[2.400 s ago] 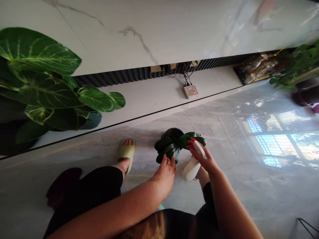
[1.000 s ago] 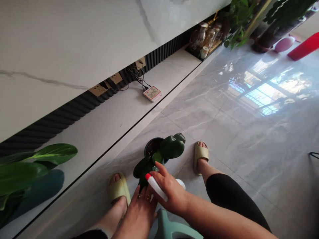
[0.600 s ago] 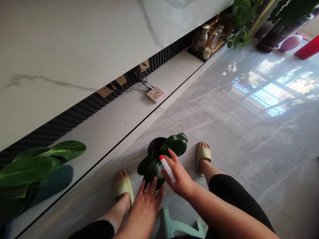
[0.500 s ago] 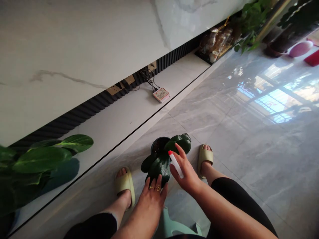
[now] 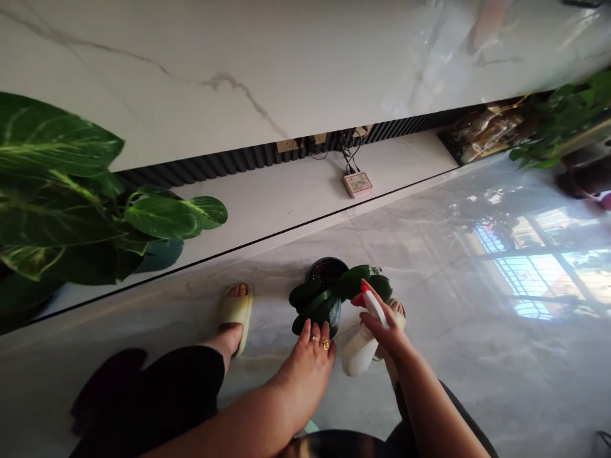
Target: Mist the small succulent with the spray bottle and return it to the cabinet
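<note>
My right hand [image 5: 386, 321] grips the neck and head of a white spray bottle [image 5: 358, 351] with a red nozzle tip. The nozzle points toward the dark green leaves of a potted plant [image 5: 319, 312]. On the plant's nearest broad leaf lie the fingers of my left hand [image 5: 312, 353], stretched out and slightly apart, with gold rings on two of them. My left thumb's hold, if any, is hard to see. The plant's dark round pot [image 5: 327, 267] stands on the floor between my feet, its near side covered by leaves.
A low white cabinet ledge [image 5: 258, 207] runs along the far side, with a small wired box [image 5: 358, 184] on it. A large leafy plant [image 5: 162, 216] stands at left, more greenery [image 5: 563, 121] at right. Slippered feet [image 5: 236, 312] flank the pot on glossy tiles.
The view has turned and shifted, so the scene sits differently. My right hand has turned and the spray bottle's white body now shows below it. My left hand stays on the leaf.
</note>
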A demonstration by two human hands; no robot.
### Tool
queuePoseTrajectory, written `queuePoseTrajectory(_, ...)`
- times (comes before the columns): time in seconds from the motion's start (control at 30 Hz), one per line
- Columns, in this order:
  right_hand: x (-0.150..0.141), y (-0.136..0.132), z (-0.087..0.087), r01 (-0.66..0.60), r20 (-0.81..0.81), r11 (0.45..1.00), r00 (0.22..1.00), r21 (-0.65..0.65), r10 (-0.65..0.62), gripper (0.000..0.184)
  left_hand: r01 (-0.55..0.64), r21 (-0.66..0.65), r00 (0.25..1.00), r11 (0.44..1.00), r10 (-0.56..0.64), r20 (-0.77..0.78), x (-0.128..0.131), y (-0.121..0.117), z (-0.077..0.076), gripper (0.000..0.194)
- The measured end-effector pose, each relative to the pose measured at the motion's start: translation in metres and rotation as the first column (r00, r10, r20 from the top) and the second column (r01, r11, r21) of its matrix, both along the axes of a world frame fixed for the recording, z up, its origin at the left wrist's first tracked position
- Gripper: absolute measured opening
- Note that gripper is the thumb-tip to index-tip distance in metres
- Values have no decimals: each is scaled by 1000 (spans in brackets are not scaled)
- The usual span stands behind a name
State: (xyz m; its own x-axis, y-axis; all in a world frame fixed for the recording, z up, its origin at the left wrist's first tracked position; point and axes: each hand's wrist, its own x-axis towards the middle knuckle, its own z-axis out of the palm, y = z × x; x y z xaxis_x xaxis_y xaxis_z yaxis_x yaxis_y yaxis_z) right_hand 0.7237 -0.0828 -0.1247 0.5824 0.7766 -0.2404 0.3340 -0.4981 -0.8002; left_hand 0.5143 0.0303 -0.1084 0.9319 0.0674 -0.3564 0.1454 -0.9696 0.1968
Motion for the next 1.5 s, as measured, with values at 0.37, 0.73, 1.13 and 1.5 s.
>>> queuePoseTrajectory(0.37, 3, -1, -12, 65, 75, 997, 995, 31, -67, 45, -115, -100, 988, 988, 104, -114, 5, 12, 16, 53)
queuePoseTrajectory(0.73, 6, -3, 26, -93, -69, 994, 993, 54, 97, 37, 24, -302, 1000, 953, -28, -8, 2, 5, 32, 57)
queuePoseTrajectory(1.13, -4, -9, 29, -102, 97, 994, 991, 48, 97, 37, 77, -393, 997, 916, -69, 34, 16, 1, 39, 55)
queuePoseTrajectory(1.5, -7, -3, 28, -139, 263, 989, 957, 42, 123, 27, -115, -263, 991, 958, 93, -95, 19, 31, 51, 41)
